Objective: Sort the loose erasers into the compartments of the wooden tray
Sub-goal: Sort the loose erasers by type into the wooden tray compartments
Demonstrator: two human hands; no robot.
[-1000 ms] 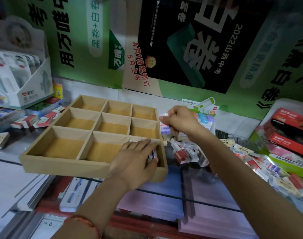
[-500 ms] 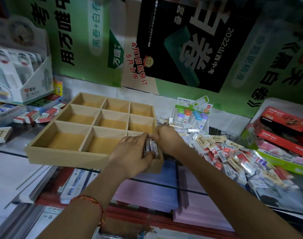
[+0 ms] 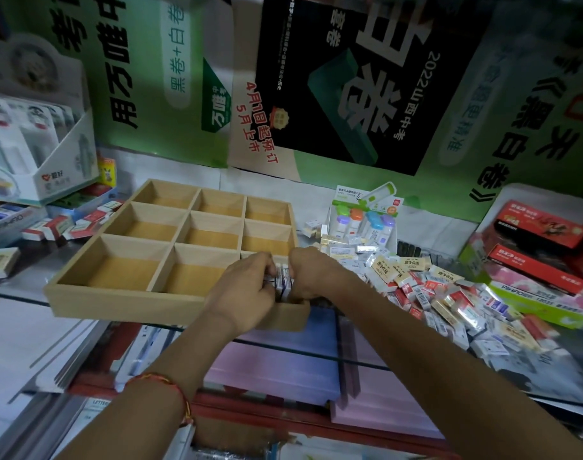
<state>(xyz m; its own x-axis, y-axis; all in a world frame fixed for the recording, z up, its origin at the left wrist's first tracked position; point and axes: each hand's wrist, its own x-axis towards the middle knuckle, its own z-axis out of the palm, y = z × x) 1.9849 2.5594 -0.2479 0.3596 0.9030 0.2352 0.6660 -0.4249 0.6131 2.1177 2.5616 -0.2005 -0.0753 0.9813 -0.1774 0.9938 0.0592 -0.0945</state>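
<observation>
Hands meet over the tabletop point(image 3: 349, 333): left hand point(image 3: 243, 290) and right hand point(image 3: 311, 277), fingers curled, squeeze a row of erasers point(image 3: 283, 283) upright, likely packing them, in the near-right compartment of the wooden tray point(image 3: 124, 305) (others bare). Beyond, right, loose erasers point(image 3: 449, 300) lie heaped.

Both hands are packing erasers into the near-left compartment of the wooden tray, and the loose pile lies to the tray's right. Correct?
Not quite. The head view shows the left hand and right hand holding erasers at the near-right compartment of the wooden tray, not the near-left. The loose pile does lie to its right.
</observation>
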